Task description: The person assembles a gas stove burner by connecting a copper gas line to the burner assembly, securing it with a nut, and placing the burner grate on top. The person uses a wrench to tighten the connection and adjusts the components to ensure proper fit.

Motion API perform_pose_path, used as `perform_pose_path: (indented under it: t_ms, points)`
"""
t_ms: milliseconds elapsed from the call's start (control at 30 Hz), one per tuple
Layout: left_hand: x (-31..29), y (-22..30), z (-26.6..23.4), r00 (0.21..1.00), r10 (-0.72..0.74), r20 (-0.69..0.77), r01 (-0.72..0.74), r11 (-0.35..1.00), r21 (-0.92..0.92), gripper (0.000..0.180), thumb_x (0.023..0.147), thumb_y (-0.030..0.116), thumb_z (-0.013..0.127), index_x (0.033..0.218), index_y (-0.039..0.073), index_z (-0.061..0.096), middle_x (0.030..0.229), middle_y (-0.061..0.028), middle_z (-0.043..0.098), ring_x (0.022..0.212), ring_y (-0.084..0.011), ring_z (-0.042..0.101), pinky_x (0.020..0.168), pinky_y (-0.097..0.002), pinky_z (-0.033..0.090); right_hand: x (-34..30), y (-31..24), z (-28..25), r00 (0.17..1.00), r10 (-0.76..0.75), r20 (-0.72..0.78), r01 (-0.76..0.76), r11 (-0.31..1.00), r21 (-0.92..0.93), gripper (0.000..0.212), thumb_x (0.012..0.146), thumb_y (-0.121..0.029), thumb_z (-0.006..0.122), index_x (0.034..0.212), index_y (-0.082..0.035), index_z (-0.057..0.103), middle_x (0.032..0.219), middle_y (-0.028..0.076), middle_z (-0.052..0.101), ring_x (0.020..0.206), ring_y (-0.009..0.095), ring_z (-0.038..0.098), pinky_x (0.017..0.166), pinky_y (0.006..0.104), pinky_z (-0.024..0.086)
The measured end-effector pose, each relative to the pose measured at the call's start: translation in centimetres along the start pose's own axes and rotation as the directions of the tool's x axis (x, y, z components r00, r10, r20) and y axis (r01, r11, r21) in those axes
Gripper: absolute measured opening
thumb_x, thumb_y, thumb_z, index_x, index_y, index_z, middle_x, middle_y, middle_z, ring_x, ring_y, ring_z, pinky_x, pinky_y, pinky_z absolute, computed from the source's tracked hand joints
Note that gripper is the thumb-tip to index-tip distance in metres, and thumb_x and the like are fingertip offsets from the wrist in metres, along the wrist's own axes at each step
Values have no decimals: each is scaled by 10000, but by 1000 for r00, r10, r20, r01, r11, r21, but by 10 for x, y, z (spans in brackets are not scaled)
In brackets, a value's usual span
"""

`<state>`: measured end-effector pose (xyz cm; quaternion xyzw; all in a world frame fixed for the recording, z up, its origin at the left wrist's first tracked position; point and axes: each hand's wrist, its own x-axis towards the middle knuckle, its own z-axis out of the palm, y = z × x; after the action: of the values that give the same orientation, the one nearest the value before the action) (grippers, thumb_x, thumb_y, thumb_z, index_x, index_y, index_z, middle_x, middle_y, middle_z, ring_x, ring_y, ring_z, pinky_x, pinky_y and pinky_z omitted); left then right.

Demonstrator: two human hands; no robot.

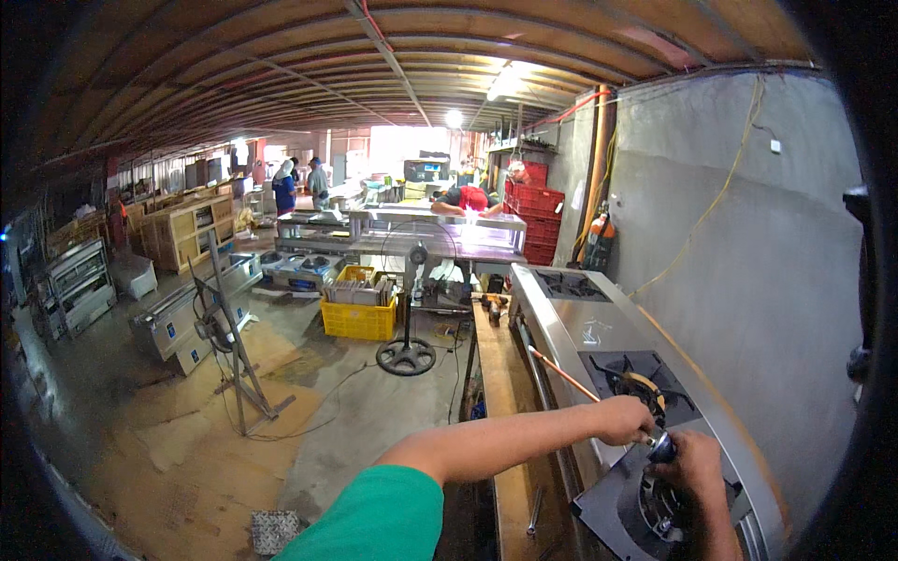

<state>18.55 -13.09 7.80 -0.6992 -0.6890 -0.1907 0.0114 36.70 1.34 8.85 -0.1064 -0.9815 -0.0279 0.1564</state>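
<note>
My left hand [625, 421] is closed over a stainless steel gas stove [613, 323]. A thin copper-coloured tube [564, 374] slants from its fist toward the far left. Close beside it, my right hand [697, 463] is closed around a dark, round fitting with a silvery part [661, 448]. The two hands nearly meet at this fitting; their fingers hide its exact shape. Under my right hand lies a black burner plate with a round burner [645, 505], partly covered by my wrist. Just beyond my hands, another burner [638, 381] with a brass-coloured ring sits in the stove top.
A wrench [534, 510] lies on the wooden bench [510, 411] left of the stove, with a cordless drill [493, 307] farther along. On the floor stand a pedestal fan [406, 355] and a yellow crate [358, 320]. A person in red [468, 198] bends over bright light at a metal table.
</note>
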Motion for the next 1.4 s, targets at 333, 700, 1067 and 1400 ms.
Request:
perform_pose_path:
  t_ms: [333,700,1067,1400]
  points:
    - [-4,-8,16,992,-27,-126,22,999,-43,246,895,339,641,995,123,704,871,-167,685,860,-406,648,751,-515,496,-12,-19,-15,1000,-4,11,3,998,66,762,708,-456,822,1303,-55,566,1039,195,687,974,377,665,845,451,524]
    - [-15,4,3,992,-98,-85,100,995,29,245,928,336,608,1009,126,704,942,-140,693,921,-380,651,780,-487,505,-12,-17,-14,998,-48,40,42,990,132,676,810,-457,735,1305,-43,535,1092,198,674,994,387,653,844,470,526]
    - [-11,11,8,983,-74,-169,95,988,119,195,924,299,599,986,141,694,877,-135,685,876,-365,654,737,-492,505,-12,-19,-8,998,34,61,-43,988,149,636,850,-427,700,1298,-21,504,1085,196,668,991,381,659,838,464,535]
    - [13,0,8,981,-80,-177,98,991,95,215,920,297,611,1016,134,713,877,-165,697,873,-383,662,756,-486,515,-5,-14,0,990,139,10,-139,980,144,542,861,-427,687,1195,-28,533,1070,188,677,984,377,666,825,477,540]
